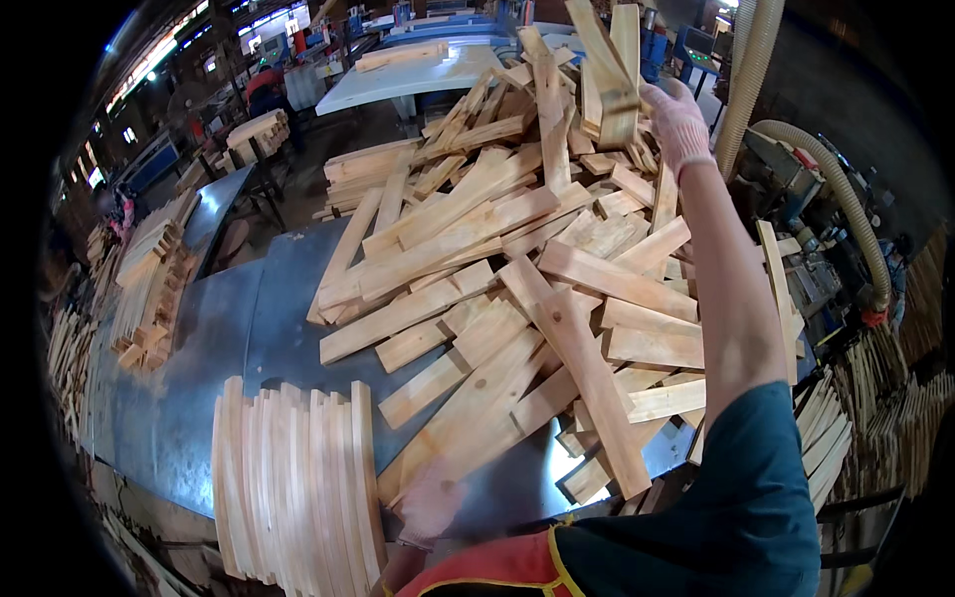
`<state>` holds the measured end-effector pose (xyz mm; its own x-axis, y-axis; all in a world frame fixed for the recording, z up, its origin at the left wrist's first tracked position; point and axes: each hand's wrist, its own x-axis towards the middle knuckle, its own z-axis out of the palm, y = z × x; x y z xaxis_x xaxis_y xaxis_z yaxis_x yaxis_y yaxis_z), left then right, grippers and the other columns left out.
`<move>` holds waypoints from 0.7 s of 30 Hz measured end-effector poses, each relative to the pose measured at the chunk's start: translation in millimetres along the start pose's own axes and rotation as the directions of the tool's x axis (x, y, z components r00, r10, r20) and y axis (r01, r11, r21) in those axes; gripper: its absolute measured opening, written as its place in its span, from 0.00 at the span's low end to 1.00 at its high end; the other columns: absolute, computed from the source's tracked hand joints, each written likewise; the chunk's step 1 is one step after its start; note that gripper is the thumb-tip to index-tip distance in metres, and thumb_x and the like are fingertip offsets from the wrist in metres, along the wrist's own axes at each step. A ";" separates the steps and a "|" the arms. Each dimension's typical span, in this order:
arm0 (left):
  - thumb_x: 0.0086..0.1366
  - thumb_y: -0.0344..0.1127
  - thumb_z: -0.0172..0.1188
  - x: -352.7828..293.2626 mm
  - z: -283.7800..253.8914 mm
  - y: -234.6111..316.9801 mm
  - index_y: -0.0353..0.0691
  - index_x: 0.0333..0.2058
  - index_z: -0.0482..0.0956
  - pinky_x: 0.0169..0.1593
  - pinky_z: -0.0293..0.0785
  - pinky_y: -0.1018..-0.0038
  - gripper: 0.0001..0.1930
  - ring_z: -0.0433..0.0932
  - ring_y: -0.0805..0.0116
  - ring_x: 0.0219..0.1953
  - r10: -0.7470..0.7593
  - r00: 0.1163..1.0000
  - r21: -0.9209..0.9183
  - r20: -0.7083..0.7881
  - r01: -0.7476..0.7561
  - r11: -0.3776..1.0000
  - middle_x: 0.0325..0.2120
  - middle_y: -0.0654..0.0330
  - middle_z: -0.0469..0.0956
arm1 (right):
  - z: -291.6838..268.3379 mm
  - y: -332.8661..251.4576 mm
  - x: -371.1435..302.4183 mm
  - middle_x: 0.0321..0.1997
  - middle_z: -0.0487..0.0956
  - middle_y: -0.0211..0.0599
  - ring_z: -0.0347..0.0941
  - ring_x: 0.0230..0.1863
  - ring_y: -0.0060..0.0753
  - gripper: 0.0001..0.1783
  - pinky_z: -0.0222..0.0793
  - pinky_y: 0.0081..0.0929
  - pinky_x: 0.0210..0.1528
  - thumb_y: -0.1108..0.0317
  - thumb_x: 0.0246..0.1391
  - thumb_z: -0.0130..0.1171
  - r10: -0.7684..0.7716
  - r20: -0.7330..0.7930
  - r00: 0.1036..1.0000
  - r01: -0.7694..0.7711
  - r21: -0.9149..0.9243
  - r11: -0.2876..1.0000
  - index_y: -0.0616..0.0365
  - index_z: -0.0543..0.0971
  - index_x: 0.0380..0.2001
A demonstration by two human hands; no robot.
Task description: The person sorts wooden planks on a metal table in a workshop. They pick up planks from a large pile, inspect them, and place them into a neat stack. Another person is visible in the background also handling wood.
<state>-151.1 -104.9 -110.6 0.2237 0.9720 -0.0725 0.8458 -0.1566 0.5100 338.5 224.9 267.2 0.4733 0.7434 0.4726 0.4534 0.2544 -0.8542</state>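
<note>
A large loose heap of pale wooden boards (597,269) covers the middle and right of the metal table. My right arm stretches to the far side of the heap. There my right hand (681,124), in a pale knitted glove, grips the right edge of steeply tilted wooden boards (610,85); its thumb is hidden. Close to my body, my left hand (431,505), also gloved, is smeared by motion. It is at the near end of a long board (468,413), just right of a row of boards on edge (293,478). Its fingers cannot be made out.
The dark metal table (209,343) shows at the left. Stacked boards (154,279) line its far left side. Beyond the heap stands a white-topped table (418,80). A ribbed hose (846,179) hangs at the right near machinery. A person (267,90) is in the left background.
</note>
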 end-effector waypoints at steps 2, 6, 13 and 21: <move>0.59 0.48 0.69 -17.3 -5.6 -12.3 0.37 0.66 0.70 0.65 0.68 0.57 0.39 0.73 0.50 0.62 -0.074 0.988 0.190 -0.133 0.099 0.977 0.62 0.50 0.74 | 38.0 19.7 -73.6 0.56 0.81 0.47 0.78 0.58 0.36 0.26 0.75 0.32 0.59 0.63 0.64 0.61 -0.309 0.329 0.893 0.310 0.048 0.949 0.64 0.75 0.61; 0.58 0.50 0.68 -37.2 -32.0 -39.9 0.38 0.67 0.68 0.70 0.59 0.47 0.41 0.65 0.42 0.67 -0.174 0.944 0.326 -0.279 0.264 0.908 0.64 0.49 0.70 | 82.9 97.6 -264.9 0.58 0.81 0.38 0.79 0.56 0.31 0.35 0.76 0.31 0.59 0.60 0.63 0.66 0.056 0.796 0.602 -0.280 0.145 0.949 0.61 0.70 0.69; 0.57 0.51 0.67 -65.8 -62.0 -51.8 0.39 0.65 0.70 0.66 0.63 0.42 0.39 0.66 0.39 0.66 -0.211 0.935 0.345 -0.286 0.306 0.887 0.61 0.48 0.71 | 201.6 149.0 -494.5 0.41 0.76 0.33 0.73 0.47 0.25 0.36 0.72 0.23 0.56 0.56 0.64 0.65 0.106 0.969 0.222 -0.507 0.022 0.862 0.66 0.68 0.67; 0.47 0.39 0.70 -97.9 -82.4 -102.2 0.48 0.60 0.72 0.68 0.63 0.47 0.37 0.66 0.45 0.65 -0.244 0.910 0.268 -0.335 0.340 0.901 0.60 0.54 0.69 | 305.5 54.5 -563.4 0.36 0.72 0.29 0.66 0.25 0.21 0.37 0.62 0.20 0.22 0.60 0.63 0.68 0.412 0.879 -0.240 -0.746 -0.439 0.501 0.56 0.60 0.67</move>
<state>-299.3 -169.6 -85.1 -0.1646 0.9816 0.0968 0.9683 0.1421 0.2053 -134.2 8.9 -111.9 -0.5903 0.4705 -0.6559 0.2053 -0.6984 -0.6857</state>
